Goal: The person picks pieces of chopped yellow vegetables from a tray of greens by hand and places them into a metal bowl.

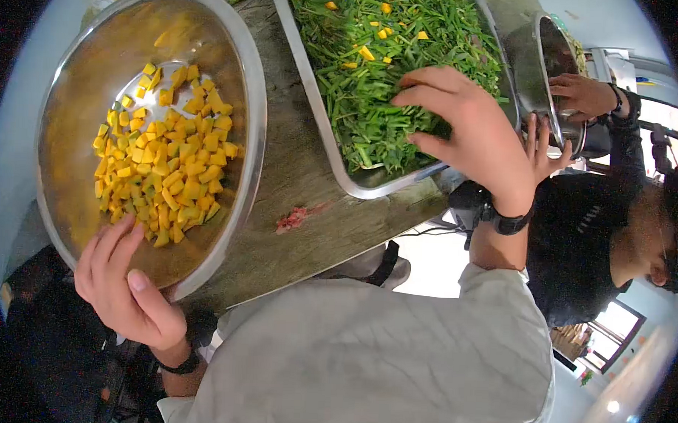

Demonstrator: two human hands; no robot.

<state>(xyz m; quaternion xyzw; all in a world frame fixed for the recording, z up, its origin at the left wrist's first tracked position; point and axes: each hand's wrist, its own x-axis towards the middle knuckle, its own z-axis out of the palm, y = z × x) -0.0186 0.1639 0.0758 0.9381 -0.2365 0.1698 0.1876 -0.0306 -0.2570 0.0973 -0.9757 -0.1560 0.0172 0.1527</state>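
Note:
My left hand (124, 285) lies over the near rim of a large metal bowl (254, 109), fingers stretched and thumb apart, with its fingertips at the edge of the diced yellow-orange pieces (163, 158). Over the right part of a metal tray (313, 104) my right hand (471, 126) is spread with bent fingers. Its fingertips touch the chopped greens (358, 129), and nothing shows between them. A few yellow pieces (366, 53) lie on the greens.
The bowl and tray stand on a worn table (280, 171) with a small reddish scrap (293, 219) near its front edge. At the right, a person in black (580, 237) has both hands at another metal bowl (538, 69). A dark-clothed figure shows at lower left.

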